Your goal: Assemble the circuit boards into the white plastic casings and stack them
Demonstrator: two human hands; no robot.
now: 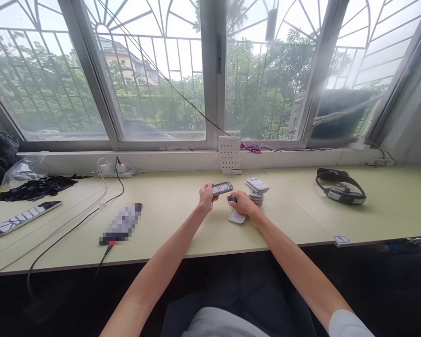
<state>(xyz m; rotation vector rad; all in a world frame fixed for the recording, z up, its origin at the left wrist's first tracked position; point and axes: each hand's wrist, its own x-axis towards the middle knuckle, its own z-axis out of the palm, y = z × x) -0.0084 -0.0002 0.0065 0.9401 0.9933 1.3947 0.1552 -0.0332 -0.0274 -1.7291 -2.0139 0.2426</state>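
My left hand [206, 196] is closed around one end of a dark, phone-like device [222, 188], which is raised slightly over the pale yellow-green table [182, 220]. Just to its right, my right hand [243, 203] has its fingers closed on a small black piece [232, 199]. Under and in front of the right hand lies a flat white item [236, 216], partly covered by the hand. Beyond that hand stands a stack of white, rounded flat items [257, 185]. What the black piece is cannot be made out.
A black headband device [342, 187] sits at the right. At the left are a pixelated object [122, 224] with a cable, a phone-like device [24, 217] and black strips [38, 188]. A white perforated block [230, 154] leans by the windowsill.
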